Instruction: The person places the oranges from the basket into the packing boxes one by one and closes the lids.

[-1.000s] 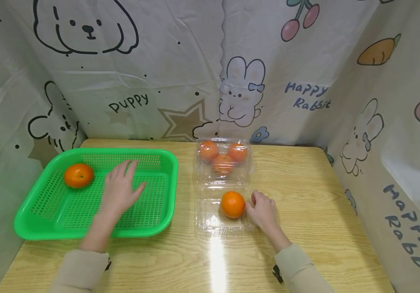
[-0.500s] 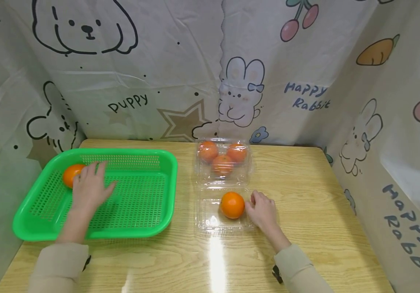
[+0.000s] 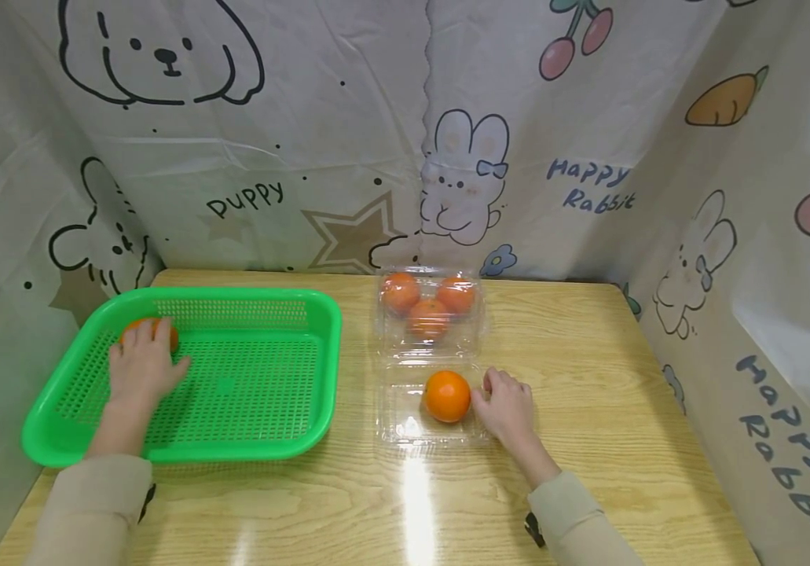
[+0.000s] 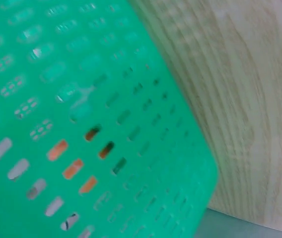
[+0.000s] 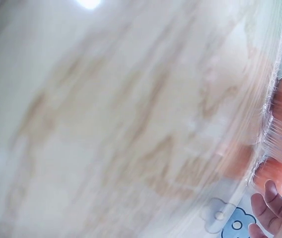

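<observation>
My left hand [image 3: 139, 369] is over an orange [image 3: 173, 338] in the back left corner of a green plastic basket [image 3: 256, 452]. Its fingers lie across the fruit and its thumb stands out to the side. Orange patches show through the basket's slots in the left wrist view, where the hand is out of sight. A clear plastic clamshell box [image 3: 401, 428] lies open, with one orange [image 3: 447, 396] in its near half. At the box's right edge, beside that orange, rests my right hand [image 3: 507, 405], fingers loosely bent. The right wrist view shows the fingertips [image 5: 270, 191] apart.
Several items stand on the wooden table [image 3: 574, 354]. Three oranges [image 3: 429, 317] show through clear plastic in the box's far half. A patterned cloth [image 3: 348, 141] rises behind the table and along both sides.
My left hand has moved left through the basket, from its middle to the orange in the corner, and now covers part of it. My right hand and the box have stayed put.
</observation>
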The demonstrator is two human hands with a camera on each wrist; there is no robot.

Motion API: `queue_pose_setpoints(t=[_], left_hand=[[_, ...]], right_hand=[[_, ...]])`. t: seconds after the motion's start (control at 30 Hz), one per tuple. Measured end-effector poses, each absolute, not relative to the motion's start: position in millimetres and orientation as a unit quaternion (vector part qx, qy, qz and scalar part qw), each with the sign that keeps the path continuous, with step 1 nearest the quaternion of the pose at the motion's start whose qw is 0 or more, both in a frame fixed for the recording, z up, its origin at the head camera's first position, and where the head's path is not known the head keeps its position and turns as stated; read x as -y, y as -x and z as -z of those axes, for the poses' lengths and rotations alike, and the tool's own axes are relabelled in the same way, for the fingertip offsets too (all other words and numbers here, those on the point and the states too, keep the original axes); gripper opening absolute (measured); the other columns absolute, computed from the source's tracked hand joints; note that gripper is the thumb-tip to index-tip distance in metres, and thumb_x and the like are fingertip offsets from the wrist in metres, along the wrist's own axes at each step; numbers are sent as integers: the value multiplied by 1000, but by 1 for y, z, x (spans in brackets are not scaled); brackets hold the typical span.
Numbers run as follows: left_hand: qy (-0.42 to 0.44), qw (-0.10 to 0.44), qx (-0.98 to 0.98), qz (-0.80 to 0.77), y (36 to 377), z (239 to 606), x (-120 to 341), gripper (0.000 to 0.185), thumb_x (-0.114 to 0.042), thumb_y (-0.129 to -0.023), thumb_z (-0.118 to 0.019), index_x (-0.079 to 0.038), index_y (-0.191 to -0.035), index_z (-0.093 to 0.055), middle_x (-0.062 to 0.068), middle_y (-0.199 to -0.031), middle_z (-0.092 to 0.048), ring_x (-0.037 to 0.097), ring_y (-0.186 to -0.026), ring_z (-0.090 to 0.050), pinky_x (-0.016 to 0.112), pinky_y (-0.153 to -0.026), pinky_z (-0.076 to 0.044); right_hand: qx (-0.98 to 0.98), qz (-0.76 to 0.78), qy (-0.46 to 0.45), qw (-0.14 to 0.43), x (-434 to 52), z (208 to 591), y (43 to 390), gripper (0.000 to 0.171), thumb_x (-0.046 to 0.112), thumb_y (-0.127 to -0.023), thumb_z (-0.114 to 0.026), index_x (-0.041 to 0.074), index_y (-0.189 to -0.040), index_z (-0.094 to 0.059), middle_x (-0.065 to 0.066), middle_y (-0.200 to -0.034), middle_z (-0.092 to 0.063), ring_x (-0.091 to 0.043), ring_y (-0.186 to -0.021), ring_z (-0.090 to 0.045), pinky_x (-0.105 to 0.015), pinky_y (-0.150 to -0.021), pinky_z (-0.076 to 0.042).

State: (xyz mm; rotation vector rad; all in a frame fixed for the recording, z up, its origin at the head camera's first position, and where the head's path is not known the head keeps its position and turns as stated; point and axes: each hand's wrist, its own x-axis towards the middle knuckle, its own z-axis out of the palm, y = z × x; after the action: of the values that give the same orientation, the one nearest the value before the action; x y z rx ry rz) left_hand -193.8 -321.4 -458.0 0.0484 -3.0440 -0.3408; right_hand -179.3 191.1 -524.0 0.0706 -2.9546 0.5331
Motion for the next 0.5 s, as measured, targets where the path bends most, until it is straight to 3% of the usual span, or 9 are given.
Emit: queue_pose_setpoints(t=[0.5], left_hand=[[-14,17,996,91,207,470,339,74,-20,-82,-59,7,-138,-18,37,-132,-16,55,-119,-14,69,-89,-17]], right_hand=[[984,-166,-20,63,-191,523,179,20,28,-78,-56,13,-75,-44,-2,-67,-42,-20,-64,-44,-39,-72,-32]])
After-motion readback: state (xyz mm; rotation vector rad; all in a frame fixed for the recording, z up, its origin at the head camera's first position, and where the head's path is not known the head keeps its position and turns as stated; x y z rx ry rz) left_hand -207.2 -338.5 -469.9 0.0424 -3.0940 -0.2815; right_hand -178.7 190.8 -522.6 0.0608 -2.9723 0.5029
